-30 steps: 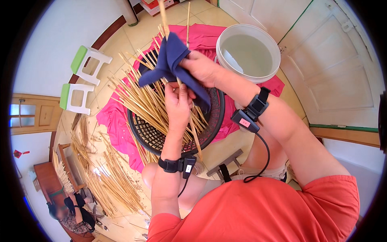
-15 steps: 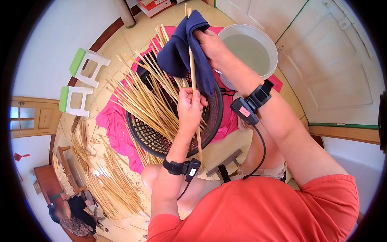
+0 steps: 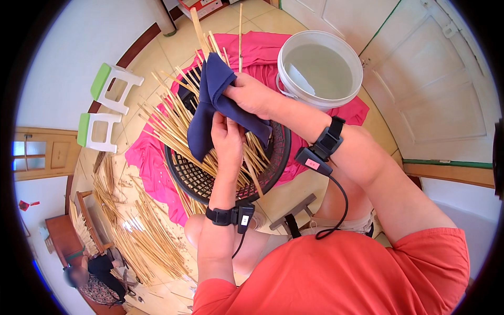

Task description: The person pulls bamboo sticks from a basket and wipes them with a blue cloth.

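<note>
My right hand (image 3: 247,94) grips a folded navy cloth (image 3: 215,76) around a long pale stick (image 3: 196,26) that slants across the basket. My left hand (image 3: 227,136) is closed on the lower part of that stick, just under the cloth, which partly covers its fingers. Many similar sticks (image 3: 168,128) lie fanned out in a round black plastic basket (image 3: 189,184) beneath both hands. The basket rests on bright pink fabric (image 3: 144,160). A white bucket of cloudy water (image 3: 321,97) stands to the right of the basket.
Two white stools with green tops (image 3: 100,81) stand at the left. Loose sticks (image 3: 147,236) cover floor at lower left, where another person (image 3: 102,278) sits by wooden furniture. A door (image 3: 430,73) is at the right, and a metal frame (image 3: 294,210) lies by my legs.
Both hands went up the stick half a second ago and have now come back down toward me. The navy cloth now sits lower and further left, covering more of the stick.
</note>
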Tool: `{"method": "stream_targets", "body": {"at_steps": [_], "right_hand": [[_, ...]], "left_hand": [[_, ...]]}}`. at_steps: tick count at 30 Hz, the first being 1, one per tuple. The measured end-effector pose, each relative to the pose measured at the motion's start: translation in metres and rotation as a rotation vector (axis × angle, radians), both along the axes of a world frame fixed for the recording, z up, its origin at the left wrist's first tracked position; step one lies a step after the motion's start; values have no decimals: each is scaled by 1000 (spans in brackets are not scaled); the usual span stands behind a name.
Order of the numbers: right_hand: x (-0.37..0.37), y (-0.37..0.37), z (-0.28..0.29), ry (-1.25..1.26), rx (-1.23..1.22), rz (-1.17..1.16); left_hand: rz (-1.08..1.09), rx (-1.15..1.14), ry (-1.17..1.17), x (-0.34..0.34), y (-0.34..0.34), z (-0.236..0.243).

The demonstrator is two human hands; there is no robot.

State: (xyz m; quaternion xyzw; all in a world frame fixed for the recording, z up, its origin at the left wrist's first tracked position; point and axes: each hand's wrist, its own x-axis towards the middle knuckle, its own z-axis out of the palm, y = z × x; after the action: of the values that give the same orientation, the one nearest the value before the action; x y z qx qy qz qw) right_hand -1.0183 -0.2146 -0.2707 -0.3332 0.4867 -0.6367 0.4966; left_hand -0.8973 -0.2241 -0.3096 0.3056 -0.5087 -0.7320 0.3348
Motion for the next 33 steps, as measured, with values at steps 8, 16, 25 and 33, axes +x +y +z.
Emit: {"method": "stream_targets", "body": {"at_steps": [8, 16, 25, 33], "right_hand": [[-35, -10, 6, -147, -22, -330], [-41, 1, 21, -352, -102, -184], [-22, 14, 7, -397, -17, 283], [-29, 9, 0, -422, -58, 464]], "left_hand": [[-9, -345, -335, -7, 29, -22], [-221, -39, -83, 1, 7, 5], [-256, 176, 178, 7, -4, 13], [-120, 109, 137, 6, 1, 15]]}}
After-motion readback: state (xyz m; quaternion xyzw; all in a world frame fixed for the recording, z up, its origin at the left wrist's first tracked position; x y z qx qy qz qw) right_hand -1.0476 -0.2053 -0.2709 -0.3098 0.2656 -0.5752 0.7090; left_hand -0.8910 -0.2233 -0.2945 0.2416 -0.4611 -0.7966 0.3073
